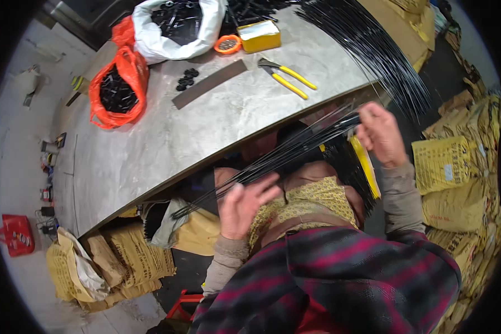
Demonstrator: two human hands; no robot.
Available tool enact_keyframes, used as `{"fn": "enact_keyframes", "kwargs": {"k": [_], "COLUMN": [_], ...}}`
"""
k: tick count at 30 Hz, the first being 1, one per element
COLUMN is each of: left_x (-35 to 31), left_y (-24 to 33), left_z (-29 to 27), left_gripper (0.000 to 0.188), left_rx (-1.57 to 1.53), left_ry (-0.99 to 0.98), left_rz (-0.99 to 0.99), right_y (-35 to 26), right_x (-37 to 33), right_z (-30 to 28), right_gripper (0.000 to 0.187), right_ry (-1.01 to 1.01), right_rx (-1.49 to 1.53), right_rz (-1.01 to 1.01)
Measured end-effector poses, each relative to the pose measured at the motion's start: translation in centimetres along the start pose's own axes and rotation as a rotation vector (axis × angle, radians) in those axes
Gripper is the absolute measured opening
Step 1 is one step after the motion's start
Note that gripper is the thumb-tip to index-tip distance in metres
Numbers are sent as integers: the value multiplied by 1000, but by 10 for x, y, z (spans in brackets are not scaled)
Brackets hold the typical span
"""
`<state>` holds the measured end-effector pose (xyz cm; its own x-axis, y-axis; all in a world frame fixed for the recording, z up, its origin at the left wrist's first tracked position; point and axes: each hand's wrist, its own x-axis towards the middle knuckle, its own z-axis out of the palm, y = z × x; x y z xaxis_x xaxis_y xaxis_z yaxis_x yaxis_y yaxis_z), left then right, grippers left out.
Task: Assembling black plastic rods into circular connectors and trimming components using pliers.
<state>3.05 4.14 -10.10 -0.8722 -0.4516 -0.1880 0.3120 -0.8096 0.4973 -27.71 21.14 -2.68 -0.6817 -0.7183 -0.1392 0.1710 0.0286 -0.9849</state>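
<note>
- The right hand (379, 136), right of centre in the frame, has its grip closed around one end of a bundle of thin black rods (284, 153); the fingers curl over the rods at the edge of the counter (167, 139)
- The left hand (245, 206), at lower centre, lies against the same bundle further down its length; its fingers are spread and only loosely bent, touching the rods; whether they truly clasp the rods I cannot tell
- The bundle runs aslant from the right hand down toward the lower left, fanning out below the counter's edge; it hangs over the person's lap, not on the counter
- A yellow band (367, 167) shows just below the right hand, beside a dark fan of more rods
- A large sheaf of long black rods (373, 44) lies across the upper right of the counter and overhangs its edge
- Yellow-handled pliers (286, 75) rest on the counter at upper centre; a yellow box (260, 35) and an orange ring-shaped holder (227, 44) sit just above them
- A grey flat strip (209, 83) lies left of the pliers, with small black parts (186, 79) beside it
- An orange bag (118, 92) of black pieces sits at upper left; a white bag (175, 28) of similar pieces is above it
- Brown paper sacks (456, 183) are stacked along the right edge of the frame
</note>
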Motion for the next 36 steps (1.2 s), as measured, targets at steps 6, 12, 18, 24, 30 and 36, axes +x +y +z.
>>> {"fn": "enact_keyframes", "kwargs": {"k": [6,12,18,24,30,36], "left_x": [-8,53,91,88,94,92], "left_y": [21,34,-28,-37,-41,-40], "left_z": [49,146,156,138,131,127], "left_gripper": [27,80,55,25,21,22], "left_rx": [793,1300,1032,738,870,814], "left_ry": [-163,-194,-431,-213,-134,-139], "left_rz": [-142,745,538,280,390,401], "right_y": [-128,-259,-275,-242,-219,-212], "right_x": [10,2,8,32,18,14], "right_z": [-16,-15,54,51,50,63], "right_gripper": [19,22,23,20,34,28], "right_ry": [-73,-321,-767,-550,33,40], "right_rx": [-410,-832,-712,-1019,-1688,-1376], "right_rz": [-392,-687,-352,-450,-1311,-1118]}}
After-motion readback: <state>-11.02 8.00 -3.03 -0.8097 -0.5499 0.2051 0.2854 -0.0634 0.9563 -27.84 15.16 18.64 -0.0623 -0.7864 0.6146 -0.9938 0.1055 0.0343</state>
